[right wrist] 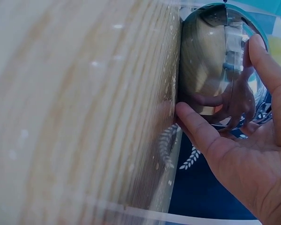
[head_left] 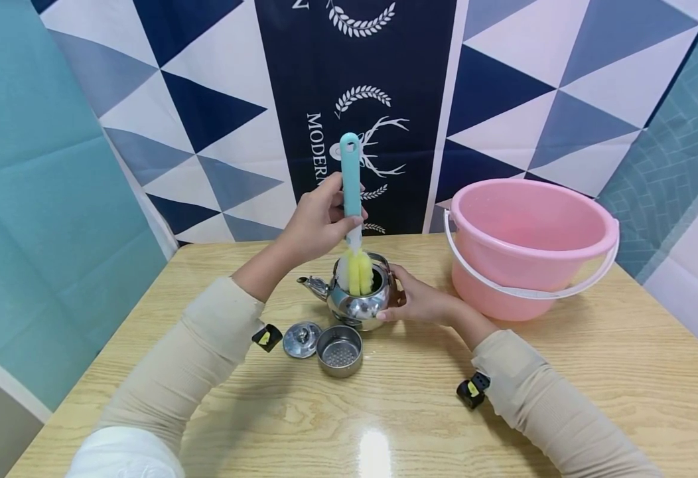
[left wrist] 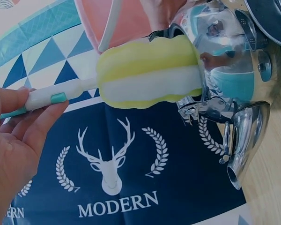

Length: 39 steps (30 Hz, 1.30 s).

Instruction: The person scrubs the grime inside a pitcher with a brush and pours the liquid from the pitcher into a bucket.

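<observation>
A sponge bottle brush (head_left: 351, 182) stands nearly upright, its teal and white handle pinched by my left hand (head_left: 316, 226). Its yellow and white sponge head (left wrist: 147, 72) is partly inside the mouth of a shiny steel teapot (head_left: 351, 309); the tip is hidden in the pot. The spout points left in the head view. My right hand (head_left: 423, 300) holds the teapot's right side, thumb and fingers spread around the round body (right wrist: 206, 61). In front of the pot lie its steel lid (head_left: 302, 340) and a round perforated strainer (head_left: 340, 352).
A pink bucket (head_left: 531, 245) with a white handle stands at the table's back right, close to my right forearm. The wooden table (head_left: 325, 425) meets a patterned cloth backdrop (head_left: 217, 119) behind the teapot. Black wrist cameras hang at both sleeves.
</observation>
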Motion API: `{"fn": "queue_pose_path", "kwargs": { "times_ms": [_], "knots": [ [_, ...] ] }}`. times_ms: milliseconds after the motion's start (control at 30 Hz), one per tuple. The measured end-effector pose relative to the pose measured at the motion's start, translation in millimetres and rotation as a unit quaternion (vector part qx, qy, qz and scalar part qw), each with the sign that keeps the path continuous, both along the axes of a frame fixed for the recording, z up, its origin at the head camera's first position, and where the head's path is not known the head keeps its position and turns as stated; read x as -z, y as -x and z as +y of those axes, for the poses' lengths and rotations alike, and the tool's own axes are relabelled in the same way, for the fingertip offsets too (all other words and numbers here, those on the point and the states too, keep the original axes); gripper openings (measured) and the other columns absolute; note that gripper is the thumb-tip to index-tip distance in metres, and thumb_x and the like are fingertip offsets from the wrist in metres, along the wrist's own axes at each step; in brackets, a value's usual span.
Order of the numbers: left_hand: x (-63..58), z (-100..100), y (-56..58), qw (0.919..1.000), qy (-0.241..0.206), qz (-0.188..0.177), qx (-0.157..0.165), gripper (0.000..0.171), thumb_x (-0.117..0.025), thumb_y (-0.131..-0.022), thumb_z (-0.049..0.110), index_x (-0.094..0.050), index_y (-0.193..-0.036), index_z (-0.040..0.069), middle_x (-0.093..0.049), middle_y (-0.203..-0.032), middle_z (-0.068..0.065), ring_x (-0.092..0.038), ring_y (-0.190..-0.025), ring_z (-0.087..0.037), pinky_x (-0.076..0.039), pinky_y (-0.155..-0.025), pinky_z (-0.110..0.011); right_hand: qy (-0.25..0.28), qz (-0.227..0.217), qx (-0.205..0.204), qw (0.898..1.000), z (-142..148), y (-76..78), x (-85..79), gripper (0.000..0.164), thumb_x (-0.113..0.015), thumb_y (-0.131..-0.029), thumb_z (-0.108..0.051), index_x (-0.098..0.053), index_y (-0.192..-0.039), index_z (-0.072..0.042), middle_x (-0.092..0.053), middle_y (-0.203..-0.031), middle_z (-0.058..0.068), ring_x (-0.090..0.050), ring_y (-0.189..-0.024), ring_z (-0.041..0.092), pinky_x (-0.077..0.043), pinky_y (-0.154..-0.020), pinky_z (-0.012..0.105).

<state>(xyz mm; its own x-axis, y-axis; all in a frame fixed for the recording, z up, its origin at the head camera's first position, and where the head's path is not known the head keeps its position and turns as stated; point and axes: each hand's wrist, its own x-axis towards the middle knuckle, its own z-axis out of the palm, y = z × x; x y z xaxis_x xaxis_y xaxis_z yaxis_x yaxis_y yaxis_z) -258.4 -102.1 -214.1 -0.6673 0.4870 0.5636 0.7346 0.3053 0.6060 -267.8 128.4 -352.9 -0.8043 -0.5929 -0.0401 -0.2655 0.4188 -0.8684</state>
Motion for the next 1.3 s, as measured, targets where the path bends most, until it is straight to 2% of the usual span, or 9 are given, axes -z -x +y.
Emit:
{"fn": "queue_pose_path", "kwargs": {
  "times_ms": [200, 433, 667, 800, 933, 1067, 1300],
  "knots": [
    [-1.0, -7.5, -2.3, 0.9997, 0.004, -0.02, 0.011, 0.034, -0.061, -0.091, -0.009, -0.047, -0.122, -0.003, -0.069, -0.096, -0.014, -0.069, -0.088, -0.024, -0.056, -0.082, -0.031, -0.006, -0.001, 0.0, 1.0, 0.0, -1.4, -1.2, 0.097, -0.078, -0.085, -0.026, -0.011, -0.153, -0.009, -0.03, -0.148, 0.022, -0.038, -0.129, 0.034, -0.032, -0.109, 0.051],
    [-0.6, -19.6, -6.7, 0.9973, -0.014, -0.069, 0.019, 0.037, -0.058, -0.092, -0.011, -0.041, -0.124, -0.003, -0.067, -0.098, -0.019, -0.07, -0.087, -0.029, -0.059, -0.073, -0.035, -0.006, 0.002, -0.001, 1.0, -1.1, -1.2, -0.6, 0.097, -0.078, -0.085, -0.026, -0.011, -0.153, -0.009, -0.032, -0.146, 0.023, -0.042, -0.125, 0.034, -0.034, -0.107, 0.05],
    [7.4, -37.9, -11.7, 0.9919, -0.076, -0.101, 0.014, 0.034, -0.056, -0.093, -0.012, -0.039, -0.121, -0.002, -0.067, -0.099, -0.022, -0.069, -0.089, -0.034, -0.059, -0.072, -0.038, 0.002, -0.004, -0.002, 1.0, -2.2, -1.0, 0.6, 0.096, -0.078, -0.085, -0.025, -0.012, -0.153, -0.01, -0.031, -0.146, 0.023, -0.041, -0.127, 0.035, -0.034, -0.108, 0.05],
    [16.0, -49.8, -14.2, 0.9876, -0.12, -0.101, 0.004, 0.034, -0.057, -0.093, -0.011, -0.04, -0.12, 0.0, -0.066, -0.101, -0.024, -0.07, -0.089, -0.03, -0.059, -0.074, -0.04, 0.005, -0.006, -0.003, 1.0, -2.0, -1.5, 0.2, 0.097, -0.078, -0.085, -0.025, -0.011, -0.153, -0.01, -0.03, -0.147, 0.023, -0.04, -0.128, 0.036, -0.033, -0.109, 0.051],
    [25.1, -60.9, -16.6, 0.983, -0.154, -0.097, -0.02, 0.035, -0.06, -0.092, -0.009, -0.041, -0.119, 0.003, -0.067, -0.104, -0.022, -0.07, -0.092, -0.028, -0.059, -0.075, -0.039, 0.004, -0.006, -0.002, 1.0, -1.1, -1.0, 0.1, 0.098, -0.079, -0.084, -0.026, -0.011, -0.153, -0.01, -0.028, -0.149, 0.023, -0.037, -0.13, 0.036, -0.032, -0.109, 0.052],
    [33.9, -69.2, -19.5, 0.9737, -0.199, -0.103, -0.044, 0.036, -0.063, -0.091, -0.007, -0.043, -0.119, 0.005, -0.067, -0.107, -0.023, -0.069, -0.097, -0.033, -0.059, -0.074, -0.041, 0.004, -0.003, 0.001, 1.0, -0.2, -0.4, 0.3, 0.098, -0.079, -0.084, -0.026, -0.012, -0.153, -0.01, -0.027, -0.149, 0.022, -0.035, -0.132, 0.036, -0.032, -0.109, 0.052],
    [47.5, -73.7, -22.2, 0.9408, -0.308, -0.124, -0.069, 0.037, -0.064, -0.09, -0.007, -0.043, -0.118, 0.004, -0.064, -0.111, -0.026, -0.07, -0.098, -0.025, -0.058, -0.074, -0.041, 0.008, 0.007, -0.002, 1.0, 0.7, -0.1, 2.3, 0.097, -0.079, -0.084, -0.025, -0.013, -0.153, -0.007, -0.027, -0.149, 0.025, -0.032, -0.134, 0.037, -0.032, -0.109, 0.053]
  ]
}}
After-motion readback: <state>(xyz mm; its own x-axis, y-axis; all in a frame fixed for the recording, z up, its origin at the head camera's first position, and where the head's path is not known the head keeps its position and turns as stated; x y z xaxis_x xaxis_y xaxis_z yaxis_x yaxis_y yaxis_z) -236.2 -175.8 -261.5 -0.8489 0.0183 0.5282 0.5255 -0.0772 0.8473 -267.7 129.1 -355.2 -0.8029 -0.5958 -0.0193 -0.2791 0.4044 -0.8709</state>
